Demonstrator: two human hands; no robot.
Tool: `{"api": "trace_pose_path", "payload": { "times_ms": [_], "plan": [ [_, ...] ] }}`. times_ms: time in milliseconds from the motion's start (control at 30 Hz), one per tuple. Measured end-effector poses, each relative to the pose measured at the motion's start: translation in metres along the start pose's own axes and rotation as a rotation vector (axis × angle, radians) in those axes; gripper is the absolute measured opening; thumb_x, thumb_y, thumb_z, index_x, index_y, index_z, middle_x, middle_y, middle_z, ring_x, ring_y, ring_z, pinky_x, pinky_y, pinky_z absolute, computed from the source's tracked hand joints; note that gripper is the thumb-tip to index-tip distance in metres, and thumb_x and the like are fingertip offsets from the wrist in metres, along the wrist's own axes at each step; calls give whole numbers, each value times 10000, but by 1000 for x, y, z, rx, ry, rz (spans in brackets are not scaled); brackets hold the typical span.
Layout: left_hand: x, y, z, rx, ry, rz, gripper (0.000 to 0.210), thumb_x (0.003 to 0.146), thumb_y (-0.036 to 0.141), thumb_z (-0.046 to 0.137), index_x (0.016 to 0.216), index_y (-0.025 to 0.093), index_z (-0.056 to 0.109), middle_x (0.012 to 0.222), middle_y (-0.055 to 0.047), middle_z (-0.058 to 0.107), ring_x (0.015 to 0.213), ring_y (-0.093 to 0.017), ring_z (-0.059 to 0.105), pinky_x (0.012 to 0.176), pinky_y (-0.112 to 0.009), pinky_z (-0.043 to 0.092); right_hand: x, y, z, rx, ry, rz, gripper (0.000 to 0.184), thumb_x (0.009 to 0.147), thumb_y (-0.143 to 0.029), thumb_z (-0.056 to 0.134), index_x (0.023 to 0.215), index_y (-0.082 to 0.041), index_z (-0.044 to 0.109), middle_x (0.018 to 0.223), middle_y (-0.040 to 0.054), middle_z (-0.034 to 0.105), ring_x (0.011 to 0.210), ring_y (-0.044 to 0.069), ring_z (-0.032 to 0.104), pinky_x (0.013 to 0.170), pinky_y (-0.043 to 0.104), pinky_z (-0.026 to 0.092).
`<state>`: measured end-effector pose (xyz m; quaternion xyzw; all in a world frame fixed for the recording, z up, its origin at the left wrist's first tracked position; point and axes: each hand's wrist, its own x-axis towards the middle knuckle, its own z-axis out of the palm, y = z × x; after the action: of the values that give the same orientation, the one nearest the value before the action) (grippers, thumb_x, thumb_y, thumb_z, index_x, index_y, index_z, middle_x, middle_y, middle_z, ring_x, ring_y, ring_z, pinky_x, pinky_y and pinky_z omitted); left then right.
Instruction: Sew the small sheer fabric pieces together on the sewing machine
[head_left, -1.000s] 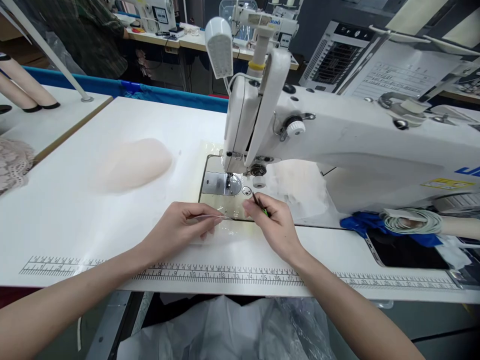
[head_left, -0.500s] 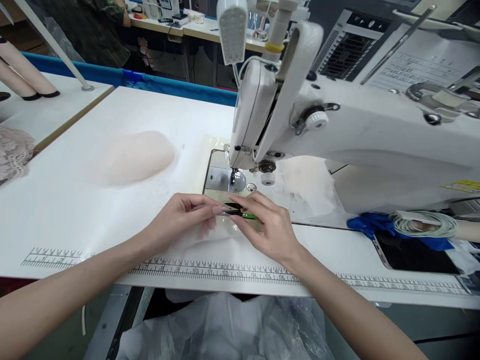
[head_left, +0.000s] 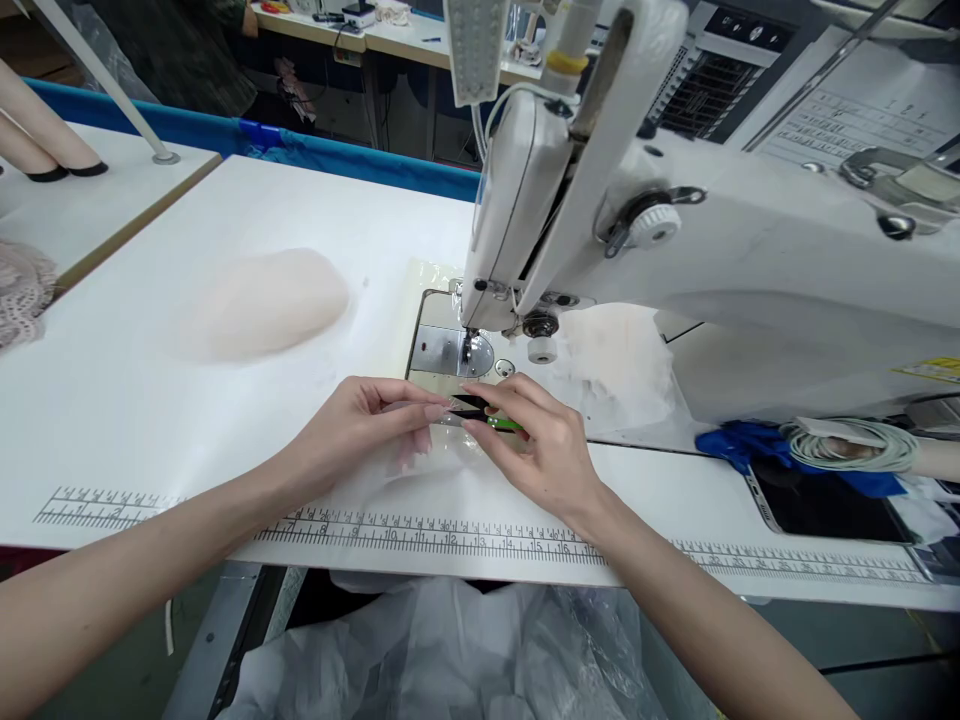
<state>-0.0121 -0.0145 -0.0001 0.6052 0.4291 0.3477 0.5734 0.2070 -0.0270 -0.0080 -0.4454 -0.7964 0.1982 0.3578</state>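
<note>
In front of the sewing machine's needle area, my right hand [head_left: 536, 440] is closed on a pair of thread snips [head_left: 501, 423] with black blades and a green part; the blades stand slightly apart and point left. My left hand [head_left: 379, 422] pinches a thin, sheer pale piece of fabric [head_left: 394, 462] beside the blade tips. Part of that fabric hangs under the left fingers and blends with the white table. Just behind both hands are the presser foot [head_left: 469, 345] and the metal needle plate [head_left: 437, 350] of the sewing machine [head_left: 517, 210].
A pale oval fabric piece [head_left: 281, 300] lies left on the table. More thin fabric [head_left: 615, 355] lies under the machine arm. A printed ruler [head_left: 450, 540] runs along the front edge. Right are a phone [head_left: 832, 505], blue cloth [head_left: 724, 445] and coiled cord [head_left: 851, 447]. Another person [head_left: 165, 50] is behind.
The camera view has shifted slightly, so the machine appears larger and higher. The snips' blades look a little wider apart. Both hands keep nearly the same place and grip.
</note>
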Motion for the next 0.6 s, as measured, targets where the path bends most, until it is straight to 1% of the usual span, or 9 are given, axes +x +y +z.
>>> {"api": "trace_pose_path", "payload": {
  "times_ms": [100, 233, 300, 400, 500, 600],
  "plan": [
    [0, 1, 1, 35, 0, 8, 177, 897, 341, 642, 911, 216, 767, 588, -11, 694, 517, -147, 651, 471, -223, 535, 0, 0, 0, 7, 6, -6, 307, 929, -331, 601, 1209, -220, 661, 943, 44, 656, 750, 128, 624, 558, 237, 484],
    [0, 2, 2, 67, 3, 69, 253, 902, 345, 628, 736, 195, 746, 647, -39, 713, 576, -162, 676, 479, -229, 534, 0, -1, 0, 6, 4, 6, 302, 937, -341, 586, 1212, -241, 660, 955, 42, 656, 753, 130, 626, 567, 238, 493],
    [-1, 2, 2, 67, 7, 82, 248, 900, 338, 631, 733, 192, 743, 644, -38, 712, 563, -155, 668, 484, -228, 534, 0, 0, 0, 4, 5, 5, 303, 937, -346, 587, 1211, -240, 660, 951, 43, 655, 758, 132, 624, 562, 235, 490],
    [-1, 2, 1, 65, -4, 56, 213, 901, 345, 630, 810, 197, 754, 597, -21, 692, 538, -146, 654, 497, -227, 539, 0, 0, 0, 3, 10, -1, 301, 935, -338, 590, 1208, -230, 660, 948, 46, 654, 773, 134, 623, 559, 230, 485],
    [0, 2, 1, 44, -1, 11, 258, 892, 368, 643, 726, 194, 736, 664, -37, 715, 589, -153, 670, 509, -225, 543, 0, -1, 0, 6, 12, -6, 299, 936, -331, 589, 1201, -215, 664, 940, 49, 653, 765, 133, 619, 556, 232, 484],
    [0, 2, 1, 6, 1, 7, 272, 882, 369, 657, 688, 190, 725, 714, -53, 730, 617, -159, 677, 507, -226, 541, 1, 0, 0, 7, 7, -3, 300, 936, -342, 587, 1202, -230, 665, 942, 47, 657, 750, 131, 614, 555, 235, 485]
  ]
}}
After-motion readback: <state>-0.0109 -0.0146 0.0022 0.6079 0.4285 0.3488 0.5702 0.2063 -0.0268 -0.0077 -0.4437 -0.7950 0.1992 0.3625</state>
